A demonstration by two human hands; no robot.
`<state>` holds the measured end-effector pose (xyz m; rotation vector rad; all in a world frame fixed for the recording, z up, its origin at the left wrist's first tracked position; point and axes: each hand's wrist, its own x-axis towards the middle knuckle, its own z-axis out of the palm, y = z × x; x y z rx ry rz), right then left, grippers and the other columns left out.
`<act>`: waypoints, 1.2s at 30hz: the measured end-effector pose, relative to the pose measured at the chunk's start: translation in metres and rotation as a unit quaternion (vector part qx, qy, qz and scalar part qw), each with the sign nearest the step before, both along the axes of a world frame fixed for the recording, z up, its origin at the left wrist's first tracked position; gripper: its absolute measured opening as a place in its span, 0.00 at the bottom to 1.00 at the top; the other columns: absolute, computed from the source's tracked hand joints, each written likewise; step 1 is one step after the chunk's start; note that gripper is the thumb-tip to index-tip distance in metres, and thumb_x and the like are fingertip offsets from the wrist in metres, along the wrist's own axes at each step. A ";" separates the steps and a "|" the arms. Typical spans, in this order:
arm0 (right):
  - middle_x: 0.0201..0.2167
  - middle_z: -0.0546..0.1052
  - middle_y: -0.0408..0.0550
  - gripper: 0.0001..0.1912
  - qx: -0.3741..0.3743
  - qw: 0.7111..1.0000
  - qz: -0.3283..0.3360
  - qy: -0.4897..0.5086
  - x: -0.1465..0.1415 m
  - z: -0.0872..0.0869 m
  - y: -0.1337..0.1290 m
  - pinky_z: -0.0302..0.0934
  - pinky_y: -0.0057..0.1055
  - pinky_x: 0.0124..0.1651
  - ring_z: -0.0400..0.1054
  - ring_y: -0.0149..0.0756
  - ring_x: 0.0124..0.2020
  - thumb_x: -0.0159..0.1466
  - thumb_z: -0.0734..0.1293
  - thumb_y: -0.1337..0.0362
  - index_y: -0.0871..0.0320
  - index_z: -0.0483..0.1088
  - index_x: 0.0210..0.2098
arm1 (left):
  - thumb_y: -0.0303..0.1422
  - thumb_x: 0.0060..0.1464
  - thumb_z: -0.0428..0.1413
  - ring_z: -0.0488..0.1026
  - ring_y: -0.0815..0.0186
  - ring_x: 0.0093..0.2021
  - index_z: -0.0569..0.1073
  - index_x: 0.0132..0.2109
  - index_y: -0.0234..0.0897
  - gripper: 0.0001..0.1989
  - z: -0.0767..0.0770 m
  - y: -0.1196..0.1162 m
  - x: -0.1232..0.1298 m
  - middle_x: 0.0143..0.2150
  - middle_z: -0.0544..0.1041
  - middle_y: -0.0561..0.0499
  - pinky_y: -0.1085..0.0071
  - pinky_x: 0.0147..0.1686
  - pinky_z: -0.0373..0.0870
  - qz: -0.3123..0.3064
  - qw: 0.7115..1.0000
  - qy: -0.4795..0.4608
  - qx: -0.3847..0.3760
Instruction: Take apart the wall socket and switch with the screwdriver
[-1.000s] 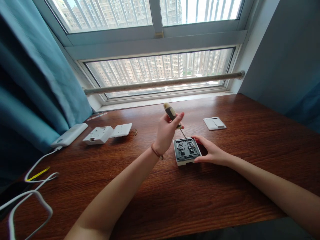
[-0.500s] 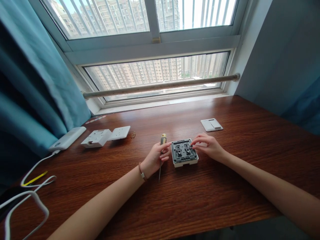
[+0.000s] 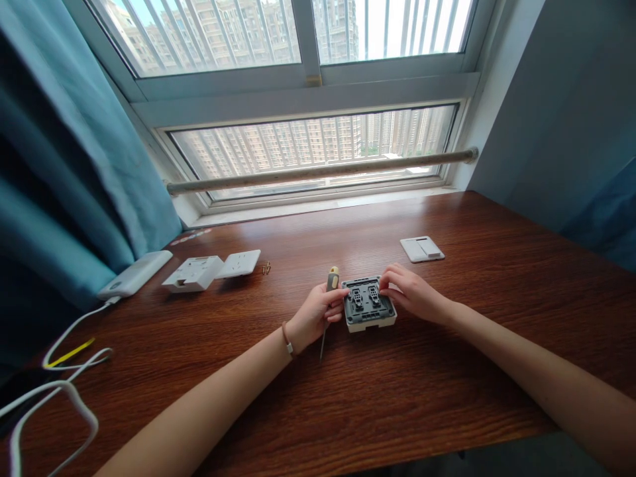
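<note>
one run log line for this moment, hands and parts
left hand: holds screwdriver, tip toward person | right hand: fingertips on switch module right edge | switch cover plate: apart, behind | surface: wooden desk

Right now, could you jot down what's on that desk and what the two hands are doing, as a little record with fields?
Surface: dark brown wooden desk under a window
Left hand: closed round a yellow-handled screwdriver, metal shaft pointing toward the person
Right hand: fingertips on the right edge of the square grey-and-white switch module
Module: lies flat, inner side up
Far right: white switch cover plate
Far left: white socket parts, small brass screws, white power bank with white cables
</note>
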<state>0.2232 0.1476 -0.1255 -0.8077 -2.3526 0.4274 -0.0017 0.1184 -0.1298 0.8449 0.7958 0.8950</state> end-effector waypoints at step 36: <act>0.34 0.69 0.47 0.15 -0.260 0.929 -0.059 0.255 -0.009 -0.002 -0.037 0.63 0.32 0.35 0.64 0.35 0.33 0.59 0.64 0.55 0.55 0.63 0.42 | 0.40 0.49 0.53 0.63 0.70 0.23 0.69 0.27 0.34 0.13 0.044 0.013 -0.049 0.21 0.67 0.55 0.76 0.24 0.57 0.187 0.771 0.548 0.265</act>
